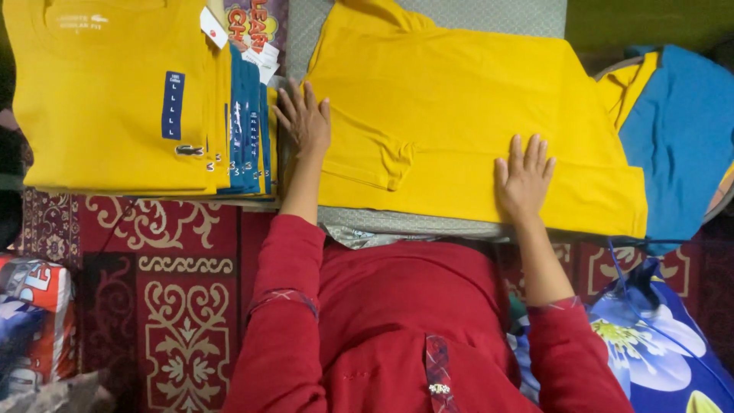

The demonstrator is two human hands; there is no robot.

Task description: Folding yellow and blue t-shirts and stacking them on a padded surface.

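Observation:
A yellow T-shirt (459, 99) lies spread flat on a grey patterned board (397, 222) in front of me. My left hand (304, 118) rests flat, fingers apart, on the shirt's left edge beside its folded sleeve. My right hand (524, 176) presses flat on the shirt's lower right part, fingers spread. Neither hand grips anything. My red sleeves and red garment fill the lower middle of the view.
A stack of folded yellow and blue shirts (138, 99) with tags stands at the left. Loose blue and yellow shirts (680, 130) lie piled at the right. A red patterned carpet (176, 306) is underneath, a blue flowered cloth (657, 344) at lower right, packages (34, 321) at lower left.

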